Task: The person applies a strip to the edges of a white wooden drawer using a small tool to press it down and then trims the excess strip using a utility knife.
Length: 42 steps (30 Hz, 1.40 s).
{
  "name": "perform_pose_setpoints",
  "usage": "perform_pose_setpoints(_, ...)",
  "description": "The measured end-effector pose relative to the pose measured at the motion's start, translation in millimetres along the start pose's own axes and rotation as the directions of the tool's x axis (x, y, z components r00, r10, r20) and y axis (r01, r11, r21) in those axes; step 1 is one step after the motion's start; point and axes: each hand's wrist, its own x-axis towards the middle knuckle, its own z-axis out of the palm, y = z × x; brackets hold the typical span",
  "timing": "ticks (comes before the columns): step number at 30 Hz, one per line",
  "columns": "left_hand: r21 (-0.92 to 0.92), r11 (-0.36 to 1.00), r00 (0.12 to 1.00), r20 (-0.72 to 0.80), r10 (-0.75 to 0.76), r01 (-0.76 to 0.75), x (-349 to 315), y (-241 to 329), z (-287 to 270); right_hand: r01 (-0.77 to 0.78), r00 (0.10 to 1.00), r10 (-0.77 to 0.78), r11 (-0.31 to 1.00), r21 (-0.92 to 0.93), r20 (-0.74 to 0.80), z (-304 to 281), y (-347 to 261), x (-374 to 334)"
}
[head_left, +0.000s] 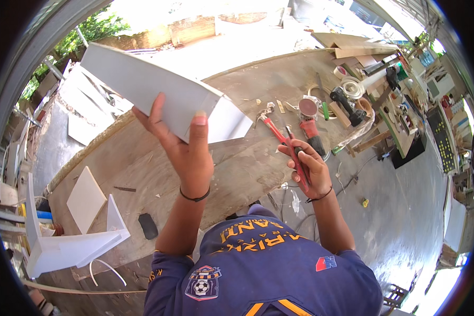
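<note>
My left hand [181, 150] grips a long white panel piece [147, 84], raised and tilted over the workbench [231, 174]. Its thumb and fingers press on the broad face, and a shorter bent end [229, 124] points right. In my right hand [313, 171] is a hammer [274, 127] with a red handle, its metal head up and away from me. A thin pointed tool [288, 130] with a dark handle shares that grip; its exact kind is unclear. The hammer and the panel piece are apart.
Beyond my right hand lie a red sander [312, 131], a black cordless tool [347, 105] and a coil of white strip [353, 87]. Left on the bench are a white square board [86, 200], an angled white frame [81, 250] and a dark flat object [148, 226]. Boards [361, 47] are stacked far right.
</note>
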Motion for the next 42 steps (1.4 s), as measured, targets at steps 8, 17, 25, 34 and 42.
perform_pose_setpoints(8, -0.082, 0.996, 1.0, 0.007, 0.021, -0.021, 5, 5, 11, 0.011, 0.997, -0.024, 0.983, -0.182, -0.069, 5, 3, -3)
perform_pose_setpoints(17, 0.062, 0.997, 0.998, 0.057, 0.034, -0.037, 6, -2, 4, 0.035, 0.996, -0.057, 0.949, -0.314, -0.062, -1, 6, -1)
perform_pose_setpoints(25, -0.082, 0.995, 0.998, -0.012, -0.058, 0.057, 5, 8, 12, 0.031, 0.994, -0.049, 0.983, -0.181, -0.098, 0, 7, -4)
perform_pose_setpoints(34, -0.065, 0.996, 0.998, -0.032, -0.06, 0.058, 6, 6, 12, -0.004, 0.999, 0.001, 0.998, -0.069, -0.041, -22, 8, -7)
perform_pose_setpoints(42, -0.056, 0.998, 0.999, -0.039, -0.036, 0.033, 6, 2, 5, 0.046, 0.996, -0.061, 0.976, -0.211, -0.066, 1, 8, -8)
